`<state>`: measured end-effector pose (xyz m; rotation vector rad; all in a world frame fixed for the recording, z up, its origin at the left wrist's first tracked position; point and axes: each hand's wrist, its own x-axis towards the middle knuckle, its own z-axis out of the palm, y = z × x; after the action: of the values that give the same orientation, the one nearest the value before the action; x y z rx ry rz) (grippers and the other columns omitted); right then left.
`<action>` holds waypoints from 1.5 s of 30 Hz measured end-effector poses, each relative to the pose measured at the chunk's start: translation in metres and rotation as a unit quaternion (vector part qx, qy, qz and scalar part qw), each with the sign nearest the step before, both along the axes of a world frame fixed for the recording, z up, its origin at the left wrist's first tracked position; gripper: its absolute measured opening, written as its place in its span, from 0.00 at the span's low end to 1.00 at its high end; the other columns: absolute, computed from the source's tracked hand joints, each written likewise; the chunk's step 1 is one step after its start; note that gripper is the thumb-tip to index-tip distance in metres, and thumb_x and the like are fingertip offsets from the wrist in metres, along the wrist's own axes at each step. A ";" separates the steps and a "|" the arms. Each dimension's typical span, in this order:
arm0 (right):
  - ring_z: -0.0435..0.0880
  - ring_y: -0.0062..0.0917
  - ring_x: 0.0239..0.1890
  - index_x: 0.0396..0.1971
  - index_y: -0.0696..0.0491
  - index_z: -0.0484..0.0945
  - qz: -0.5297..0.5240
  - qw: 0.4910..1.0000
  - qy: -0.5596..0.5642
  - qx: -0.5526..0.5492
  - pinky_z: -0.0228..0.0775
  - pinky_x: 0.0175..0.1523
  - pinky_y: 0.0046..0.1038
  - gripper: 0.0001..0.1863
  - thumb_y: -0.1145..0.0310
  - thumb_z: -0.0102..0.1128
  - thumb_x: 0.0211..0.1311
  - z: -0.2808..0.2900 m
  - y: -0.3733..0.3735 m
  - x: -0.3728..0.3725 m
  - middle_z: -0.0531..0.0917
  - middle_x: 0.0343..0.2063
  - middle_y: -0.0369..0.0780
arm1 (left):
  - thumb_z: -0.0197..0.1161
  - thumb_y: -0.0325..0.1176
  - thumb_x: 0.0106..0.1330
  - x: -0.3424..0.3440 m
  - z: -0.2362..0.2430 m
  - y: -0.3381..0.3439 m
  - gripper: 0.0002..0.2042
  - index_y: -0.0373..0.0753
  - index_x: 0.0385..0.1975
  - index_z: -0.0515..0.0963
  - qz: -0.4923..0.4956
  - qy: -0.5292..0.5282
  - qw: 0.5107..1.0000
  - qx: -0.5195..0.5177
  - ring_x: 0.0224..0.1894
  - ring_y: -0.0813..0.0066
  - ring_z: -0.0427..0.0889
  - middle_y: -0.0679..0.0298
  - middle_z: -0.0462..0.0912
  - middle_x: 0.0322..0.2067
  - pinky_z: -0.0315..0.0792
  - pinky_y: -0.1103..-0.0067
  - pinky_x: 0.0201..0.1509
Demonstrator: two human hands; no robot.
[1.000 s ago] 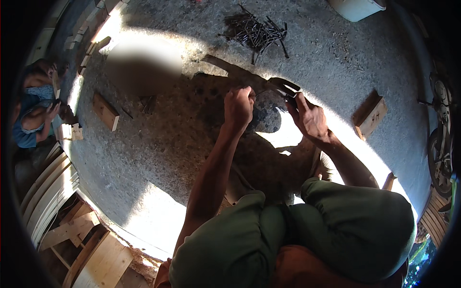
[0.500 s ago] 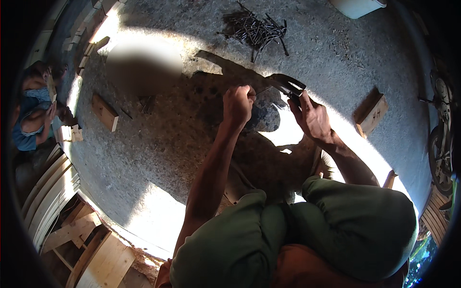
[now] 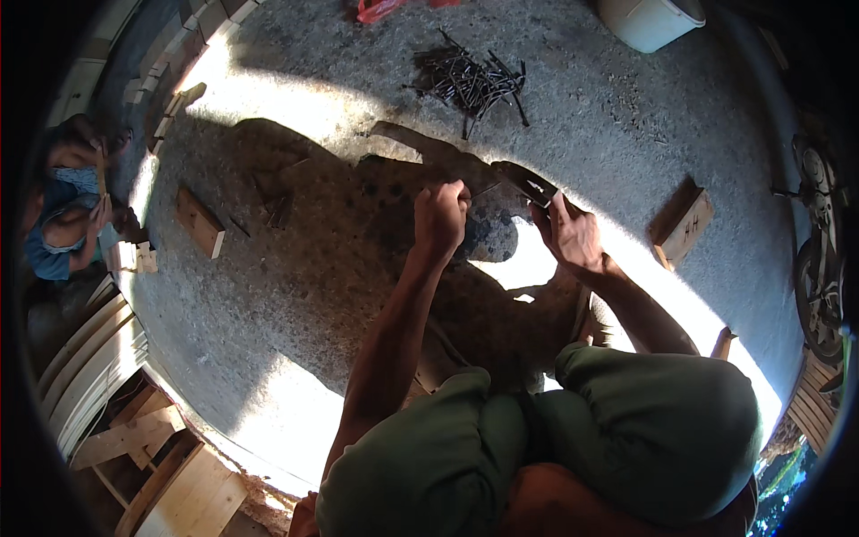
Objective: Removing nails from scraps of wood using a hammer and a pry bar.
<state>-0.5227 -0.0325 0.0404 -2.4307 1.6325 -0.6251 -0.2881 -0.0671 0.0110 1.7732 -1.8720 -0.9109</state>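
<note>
My left hand (image 3: 440,217) is closed in a fist just above the concrete floor. A thin nail-like metal rod (image 3: 485,190) sticks out of it to the right. My right hand (image 3: 577,238) grips a dark, curved metal tool (image 3: 526,182), whose kind is unclear through the blur. The tool's far end is close to the rod's tip; I cannot tell whether they touch. Beyond both hands lies a pile of long dark nails (image 3: 470,82). A few loose nails (image 3: 276,211) lie on the floor to the left.
Wooden blocks lie left (image 3: 199,222) and right (image 3: 684,229). A white bucket (image 3: 646,25) and red plastic (image 3: 380,9) are at the far edge. Another person (image 3: 76,201) sits far left holding a wood piece. A motorbike (image 3: 819,255) stands at the right rim.
The view has tilted, bringing more of the bucket and the red plastic into sight. In my right hand the tool has turned and now looks narrower. My left fist holds nearly the same pose.
</note>
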 end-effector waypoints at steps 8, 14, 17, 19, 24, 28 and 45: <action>0.84 0.38 0.27 0.48 0.48 0.75 -0.021 0.999 -0.020 -0.041 0.74 0.26 0.41 0.16 0.60 0.63 0.63 -0.031 0.001 -0.016 0.84 0.37 0.41 | 0.57 0.21 0.56 -0.006 0.006 -0.012 0.03 0.35 0.24 0.76 0.013 0.038 0.999 -0.030 0.26 0.58 0.82 0.58 0.81 0.20 0.73 0.70 0.33; 0.85 0.35 0.34 0.47 0.49 0.78 -0.036 0.995 0.096 -0.004 0.76 0.37 0.41 0.19 0.53 0.63 0.62 -0.064 0.005 -0.026 0.85 0.37 0.40 | 0.62 0.22 0.56 -0.005 -0.007 0.006 0.03 0.38 0.26 0.77 0.004 0.028 0.992 -0.125 0.35 0.51 0.80 0.56 0.82 0.27 0.72 0.64 0.40; 0.85 0.37 0.31 0.45 0.53 0.76 -0.039 0.999 0.006 -0.034 0.75 0.35 0.44 0.18 0.60 0.66 0.60 -0.049 0.016 -0.015 0.84 0.38 0.41 | 0.59 0.22 0.58 -0.009 0.008 0.008 0.01 0.35 0.26 0.76 -0.006 0.040 0.986 -0.161 0.34 0.50 0.78 0.54 0.80 0.27 0.71 0.61 0.39; 0.85 0.40 0.30 0.44 0.53 0.75 -0.066 0.991 0.037 0.113 0.75 0.32 0.43 0.16 0.62 0.65 0.60 -0.025 -0.005 -0.003 0.84 0.36 0.44 | 0.60 0.24 0.60 -0.009 0.000 0.007 0.01 0.35 0.29 0.77 -0.006 0.024 0.987 -0.161 0.36 0.52 0.79 0.54 0.81 0.31 0.71 0.62 0.41; 0.84 0.42 0.21 0.44 0.57 0.73 -0.069 0.990 -0.089 0.090 0.76 0.23 0.38 0.16 0.63 0.64 0.64 0.008 -0.011 -0.001 0.84 0.28 0.46 | 0.62 0.25 0.61 -0.010 0.000 0.017 0.05 0.37 0.36 0.80 0.026 -0.022 0.983 -0.179 0.40 0.56 0.79 0.58 0.82 0.34 0.70 0.64 0.45; 0.83 0.41 0.19 0.44 0.58 0.72 -0.050 0.994 -0.067 0.075 0.75 0.21 0.37 0.17 0.63 0.64 0.63 0.003 -0.009 -0.007 0.83 0.26 0.47 | 0.63 0.26 0.60 -0.013 0.000 0.018 0.06 0.37 0.36 0.79 0.014 -0.040 0.982 -0.182 0.40 0.57 0.78 0.59 0.80 0.33 0.70 0.65 0.46; 0.83 0.40 0.21 0.47 0.61 0.74 0.045 0.994 0.076 0.062 0.76 0.25 0.39 0.17 0.64 0.60 0.66 -0.001 -0.008 0.002 0.82 0.29 0.46 | 0.65 0.24 0.58 -0.013 -0.006 0.027 0.05 0.38 0.33 0.78 0.054 -0.048 0.981 -0.181 0.39 0.55 0.78 0.58 0.79 0.32 0.71 0.64 0.45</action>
<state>-0.5203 -0.0408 0.0392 -2.4978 1.5522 -0.3207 -0.3007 -0.0404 0.0048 1.6960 -1.8378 -0.4166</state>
